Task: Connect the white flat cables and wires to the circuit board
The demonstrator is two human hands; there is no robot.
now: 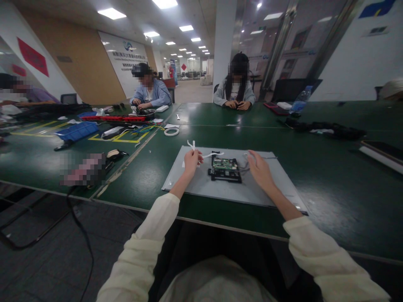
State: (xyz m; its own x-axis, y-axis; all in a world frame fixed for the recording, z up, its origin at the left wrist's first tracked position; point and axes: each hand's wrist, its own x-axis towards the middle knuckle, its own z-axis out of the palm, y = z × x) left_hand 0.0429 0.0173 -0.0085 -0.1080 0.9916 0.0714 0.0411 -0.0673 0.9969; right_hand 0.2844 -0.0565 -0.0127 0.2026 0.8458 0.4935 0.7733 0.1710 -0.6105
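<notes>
A grey flat panel [201, 186] lies on the green table in front of me. On it sits a black frame [220, 177] carrying a green circuit board [225, 164]. My left hand [192, 161] is closed on a white flat ribbon strip [214, 155], left of the board; one end reaches toward the board and loose ends stick up above the fingers. My right hand [260, 167] is over the panel's right half with its fingers stretched out, close to the thin grey cables [244, 167] beside the board. Whether its fingertips touch a cable is too small to tell.
A blue tray [77, 131], a red power strip [113, 118] and a white tape roll [171, 131] lie to the left. A water bottle [301, 100] stands at the back right, near black cables [330, 129]. Several people sit around the table.
</notes>
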